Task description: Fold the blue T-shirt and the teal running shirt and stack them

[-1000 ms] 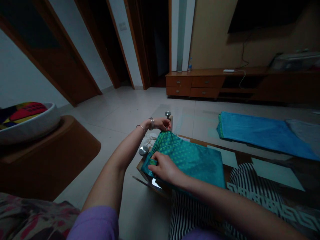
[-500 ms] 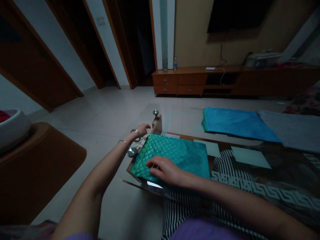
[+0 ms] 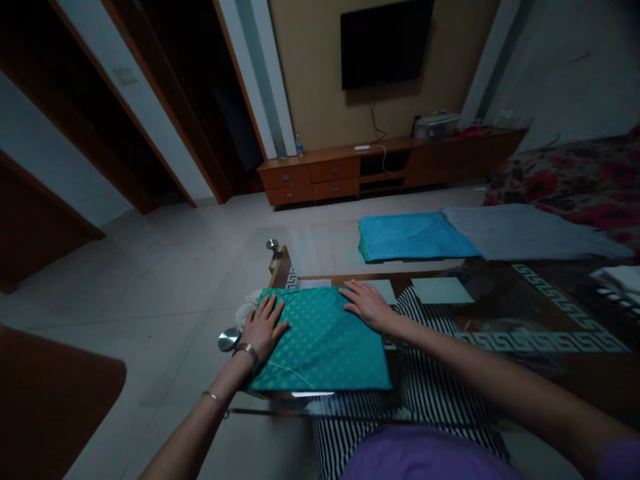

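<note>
A folded green cloth with pale dots (image 3: 320, 340) lies flat on the near left end of the glass table (image 3: 500, 320). My left hand (image 3: 264, 327) rests palm down on the cloth's left edge, fingers spread. On its upper right part lies my right hand (image 3: 369, 305), fingers stretched out and pointing left. A thin pale string (image 3: 285, 368) runs over the lower left of the cloth. Farther off on the glass are a folded blue cloth (image 3: 417, 235) and a grey cloth (image 3: 515, 230) beside it.
Round metal caps (image 3: 229, 339) stand at the table's left end. A brown rounded piece of furniture (image 3: 55, 393) is at the lower left. Beyond the floor are a wooden TV cabinet (image 3: 310, 175) and a flowered cover (image 3: 560, 173) at the right.
My left hand has come down onto the cloth's left side. My right hand has moved to its upper right and flattened. The cloth lies straighter, and the view has shifted right.
</note>
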### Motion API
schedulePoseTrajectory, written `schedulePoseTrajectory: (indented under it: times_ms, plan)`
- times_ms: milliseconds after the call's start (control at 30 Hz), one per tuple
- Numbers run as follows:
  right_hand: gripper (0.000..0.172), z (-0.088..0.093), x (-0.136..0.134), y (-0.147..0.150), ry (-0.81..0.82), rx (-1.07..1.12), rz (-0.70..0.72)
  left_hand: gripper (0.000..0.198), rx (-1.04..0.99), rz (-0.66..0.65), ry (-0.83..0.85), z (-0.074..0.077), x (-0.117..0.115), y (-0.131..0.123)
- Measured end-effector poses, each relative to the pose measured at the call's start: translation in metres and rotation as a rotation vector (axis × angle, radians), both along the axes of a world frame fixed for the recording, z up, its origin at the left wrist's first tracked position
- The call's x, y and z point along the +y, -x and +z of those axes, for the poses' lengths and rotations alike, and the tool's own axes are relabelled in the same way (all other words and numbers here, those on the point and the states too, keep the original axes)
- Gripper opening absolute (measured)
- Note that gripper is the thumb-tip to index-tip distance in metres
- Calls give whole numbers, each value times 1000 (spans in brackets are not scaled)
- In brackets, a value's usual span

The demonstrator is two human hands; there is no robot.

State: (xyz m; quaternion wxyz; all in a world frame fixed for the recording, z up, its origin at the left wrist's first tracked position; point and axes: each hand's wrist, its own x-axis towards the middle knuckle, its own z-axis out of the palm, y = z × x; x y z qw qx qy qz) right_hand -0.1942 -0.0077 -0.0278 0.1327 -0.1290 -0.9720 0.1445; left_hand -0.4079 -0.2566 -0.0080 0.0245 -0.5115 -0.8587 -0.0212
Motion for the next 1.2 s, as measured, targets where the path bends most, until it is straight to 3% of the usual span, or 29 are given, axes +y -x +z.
schedulePoseTrajectory:
  times_ms: [67,200,333,500,700,800,967,1067,1200]
  plan:
    - [48,3,9,-2,22,18,-9,51,-37,43,-81,-1,2,15]
    - [45,9,28,-10,64,20,-211,57,-217,334,-238,9,20,50]
    - [52,12,38,-8,86,-107,-265,79,-604,421,-169,28,43,76]
    - [55,30,37,4,225,-222,-264,57,-664,373,-64,48,61,70]
    - [27,45,38,10,371,-201,-217,37,-719,277,6,65,64,57]
    - [23,42,41,7,573,-109,-211,35,-807,229,-46,70,58,56]
    - [37,48,54,-7,928,123,-111,39,-975,163,-123,91,50,48]
    - [46,69,69,-27,1033,202,-12,40,-993,112,-158,114,59,39]
    - [48,111,98,-64,1002,290,-20,40,-949,11,-208,149,93,24]
